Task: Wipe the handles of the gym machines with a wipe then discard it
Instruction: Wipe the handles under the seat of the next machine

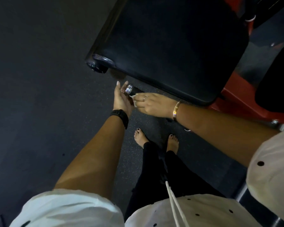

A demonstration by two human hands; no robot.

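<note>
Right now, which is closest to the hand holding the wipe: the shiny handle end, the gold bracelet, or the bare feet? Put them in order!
From the right hand, in the head view:
1. The shiny handle end, just left of its fingers, beside the wipe.
2. The gold bracelet, on that hand's own wrist, to the right.
3. The bare feet, lower down on the dark floor.

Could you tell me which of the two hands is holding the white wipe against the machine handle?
The right hand, the one with the gold bracelet, pinches the wipe against the handle; the left hand, above a black watch, is open.
</note>
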